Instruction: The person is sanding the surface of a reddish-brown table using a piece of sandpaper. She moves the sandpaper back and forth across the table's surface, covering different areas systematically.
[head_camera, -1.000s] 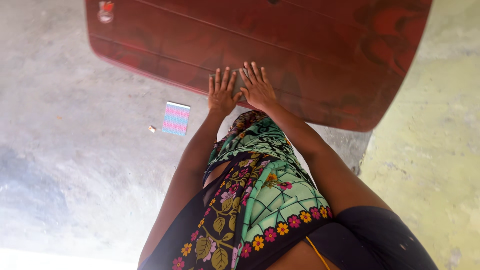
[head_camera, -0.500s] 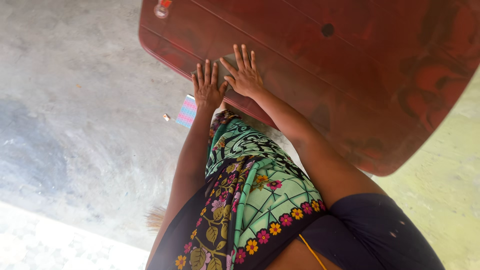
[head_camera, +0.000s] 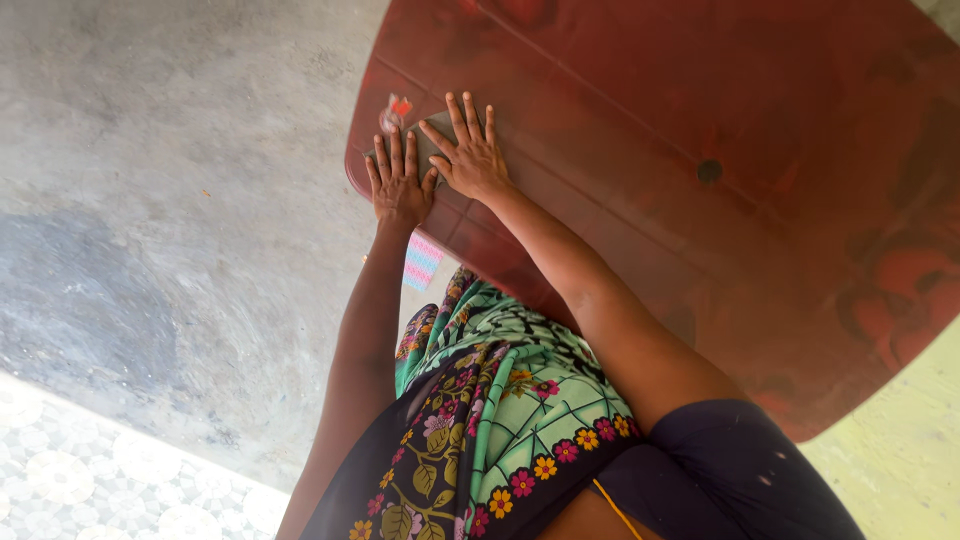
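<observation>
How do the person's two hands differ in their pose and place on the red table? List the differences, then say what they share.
The left hand lies by the table's near edge, while the right hand reaches further onto the top. The left hand's fingers are close together; the right hand's fingers are spread wider. The left hand lies beside a small sticker; the right hand is further from it. Both hands are flat, palm down, side by side on a thin greyish pad.

The table (head_camera: 700, 120) runs off the top and right edges. A greyish flat thing (head_camera: 432, 140) lies mostly hidden under both hands, its kind unclear. The table edge covers part of a striped pad (head_camera: 421, 262) on the floor. The corner sticker (head_camera: 392, 110) is too blurred to make out.
</observation>
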